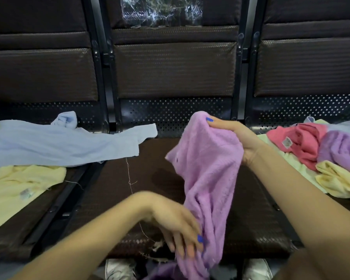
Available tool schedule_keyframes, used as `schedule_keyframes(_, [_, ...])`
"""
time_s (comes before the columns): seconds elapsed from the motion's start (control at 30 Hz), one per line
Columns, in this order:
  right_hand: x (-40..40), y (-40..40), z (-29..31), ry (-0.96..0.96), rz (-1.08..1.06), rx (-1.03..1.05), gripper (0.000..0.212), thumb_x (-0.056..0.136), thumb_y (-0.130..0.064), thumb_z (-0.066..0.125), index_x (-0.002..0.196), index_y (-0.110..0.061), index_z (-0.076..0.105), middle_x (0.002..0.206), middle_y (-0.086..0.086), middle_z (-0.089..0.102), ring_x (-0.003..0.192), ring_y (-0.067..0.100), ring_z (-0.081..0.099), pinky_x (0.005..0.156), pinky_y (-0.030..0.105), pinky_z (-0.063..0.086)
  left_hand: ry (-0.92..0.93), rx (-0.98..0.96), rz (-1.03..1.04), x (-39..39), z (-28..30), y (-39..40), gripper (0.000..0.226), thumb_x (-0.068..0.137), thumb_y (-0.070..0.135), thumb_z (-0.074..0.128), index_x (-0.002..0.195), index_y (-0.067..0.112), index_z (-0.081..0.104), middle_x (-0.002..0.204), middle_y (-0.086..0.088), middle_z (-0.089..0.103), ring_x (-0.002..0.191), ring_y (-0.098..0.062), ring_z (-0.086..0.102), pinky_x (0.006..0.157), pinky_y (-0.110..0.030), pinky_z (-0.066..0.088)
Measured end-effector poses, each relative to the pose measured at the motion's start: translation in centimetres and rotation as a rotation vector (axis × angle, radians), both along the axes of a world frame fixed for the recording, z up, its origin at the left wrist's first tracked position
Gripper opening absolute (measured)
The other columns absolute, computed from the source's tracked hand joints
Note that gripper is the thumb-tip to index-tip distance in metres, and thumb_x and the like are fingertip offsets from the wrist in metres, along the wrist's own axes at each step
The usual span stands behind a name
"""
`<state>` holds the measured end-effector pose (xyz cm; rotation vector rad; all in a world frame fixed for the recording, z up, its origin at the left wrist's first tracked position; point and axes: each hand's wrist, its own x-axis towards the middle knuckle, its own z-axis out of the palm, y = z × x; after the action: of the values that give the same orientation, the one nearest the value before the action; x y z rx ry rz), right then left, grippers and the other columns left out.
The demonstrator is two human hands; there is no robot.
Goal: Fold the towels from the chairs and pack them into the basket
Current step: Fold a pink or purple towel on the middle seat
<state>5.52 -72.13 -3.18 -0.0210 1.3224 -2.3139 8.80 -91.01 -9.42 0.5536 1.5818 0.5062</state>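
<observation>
**Find the corners before folding**

The pink towel (206, 178) hangs bunched over the middle seat (117, 199) — right hand (238, 138) pinching its 12 o'clock end, left hand (176, 223) gripping near 6. Spread both apart along one edge first.

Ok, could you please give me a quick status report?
Right hand grips purple towel top; left hand holds its lower part. Towel unfolded above middle seat. Nothing in the way.

A row of dark brown padded seats (175, 69) on black metal frames (103, 77) fills the view. Perforated metal panels (174, 114) sit below the backrests. The light is dim.
</observation>
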Motion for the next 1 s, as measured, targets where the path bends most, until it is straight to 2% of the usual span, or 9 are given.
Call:
schedule_keyframes(0.07, [0.8,-0.1,1.4,0.050,-0.019,-0.058,0.024,0.077,-0.017,0.055,0.058,-0.016,0.070,0.059,-0.002,0.061,0.054,0.008,0.059,0.055,0.018,0.052,0.032,0.124,0.282,-1.3,0.5,-0.7,0.022,0.099,0.018,0.048,0.102,0.003,0.063,0.081,-0.006,0.067,0.079,-0.016,0.064,0.080,-0.030,0.053])
schedule_keyframes(0.13, [1.5,0.1,2.3,0.131,-0.008,-0.047,0.021,0.070,-0.016,0.058,0.051,-0.015,0.067,0.053,-0.004,0.059,0.047,0.006,0.057,0.050,0.016,0.049,0.194,0.223,0.593,-2.8,0.9,-2.0,0.014,0.091,0.023,0.062,0.100,0.013,0.058,0.089,-0.002,0.066,0.086,-0.019,0.066,0.085,-0.039,0.054])
schedule_keyframes(0.3, [2.2,0.6,3.4,0.274,0.250,-0.097,0.014,0.062,-0.019,0.073,0.073,-0.012,0.075,0.071,-0.003,0.070,0.068,0.007,0.067,0.069,0.018,0.054,0.205,0.607,1.007,-3.4,0.8,-0.5,0.134,0.053,0.020,0.091,0.147,0.050,0.001,0.158,0.008,0.014,0.135,-0.017,0.039,0.112,-0.046,0.032])
schedule_keyframes(0.43, [2.5,2.3,3.6,0.349,0.138,-0.114,0.027,0.091,-0.003,0.038,0.099,0.000,0.063,0.098,0.008,0.068,0.093,0.016,0.065,0.087,0.028,0.049,0.212,0.780,0.954,-3.9,2.3,1.1,0.084,0.069,0.019,0.081,0.141,0.034,0.039,0.140,-0.005,0.050,0.125,-0.019,0.051,0.103,-0.038,0.044])
schedule_keyframes(0.53, [3.1,2.7,3.9,0.349,0.089,-0.103,0.012,0.079,-0.009,0.061,0.082,0.000,0.068,0.081,0.009,0.070,0.078,0.015,0.068,0.074,0.026,0.053,0.124,0.768,0.714,-3.2,2.9,1.0,0.030,0.081,0.016,0.069,0.111,0.019,0.066,0.114,-0.006,0.065,0.100,-0.015,0.063,0.087,-0.027,0.051])
schedule_keyframes(0.63, [4.3,3.6,4.3,0.228,-0.240,-0.041,0.023,0.031,-0.017,0.081,0.042,-0.012,0.061,0.047,0.000,0.058,0.043,0.010,0.058,0.047,0.015,0.048,0.193,0.696,0.582,-2.3,2.5,1.5,0.035,0.079,0.026,0.067,0.114,0.029,0.064,0.120,0.003,0.065,0.110,-0.015,0.058,0.096,-0.030,0.045])
schedule_keyframes(0.73, [4.3,3.9,4.3,0.105,-0.313,-0.006,0.011,0.046,-0.015,0.070,0.042,-0.013,0.060,0.046,0.000,0.056,0.042,0.011,0.057,0.047,0.015,0.049,0.562,0.755,0.875,-1.7,3.6,2.6,0.018,0.089,0.007,0.062,0.097,0.022,0.066,0.095,-0.007,0.067,0.081,-0.012,0.060,0.070,-0.017,0.049])
schedule_keyframes(0.87, [4.0,3.4,3.4,-0.039,-0.208,-0.005,0.008,0.068,-0.013,0.060,0.071,-0.006,0.062,0.059,0.009,0.062,0.051,0.017,0.061,0.052,0.021,0.052,0.574,0.974,1.122,-0.6,7.0,3.0,0.010,0.088,0.027,0.064,0.093,0.020,0.061,0.069,0.001,0.065,0.053,-0.010,0.054,0.049,-0.020,0.043])
schedule_keyframes(1.0, [4.0,0.9,1.6,0.178,-0.178,0.157,0.026,0.088,-0.007,0.052,0.111,-0.008,0.065,0.099,0.014,0.067,0.083,0.019,0.064,0.074,0.031,0.053,0.407,0.947,0.917,1.7,7.1,4.7,0.065,0.065,0.036,0.080,0.122,0.037,0.050,0.108,0.014,0.066,0.097,-0.002,0.065,0.073,-0.019,0.054])
